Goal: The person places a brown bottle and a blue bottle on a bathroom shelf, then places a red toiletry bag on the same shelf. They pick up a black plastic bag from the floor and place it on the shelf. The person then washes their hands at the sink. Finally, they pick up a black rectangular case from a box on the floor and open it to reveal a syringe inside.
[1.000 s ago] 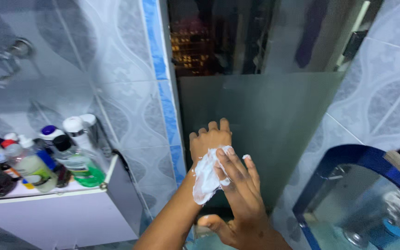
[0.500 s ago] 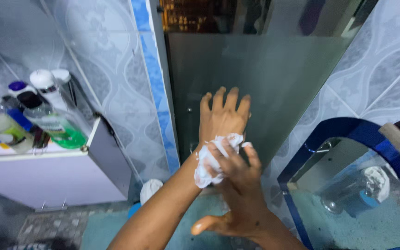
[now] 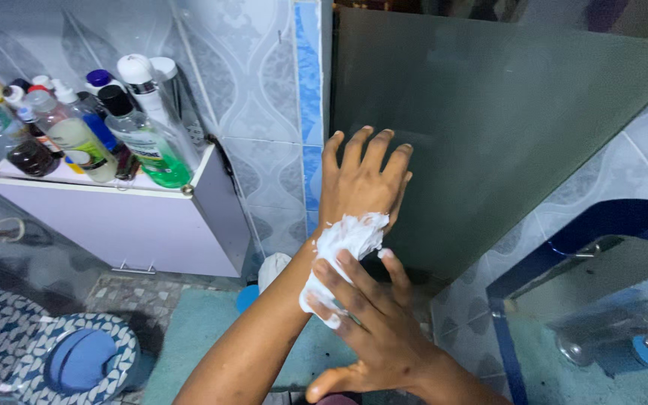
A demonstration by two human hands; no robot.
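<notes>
Fingers of the right hand are spread flat on white foam over the left wrist, left hand splayed, gripping nothing; foam could be dropped onto the near teal mat, judged slippery.

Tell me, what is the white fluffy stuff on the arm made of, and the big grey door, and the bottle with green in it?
The white stuff looks like foam or lather: puffy, soft-edged, smeared over the left wrist by the right hand. The grey door seems to be frosted glass: flat, smooth, cloudy. The bottle looks like clear plastic, since its green liquid shows through.
</notes>
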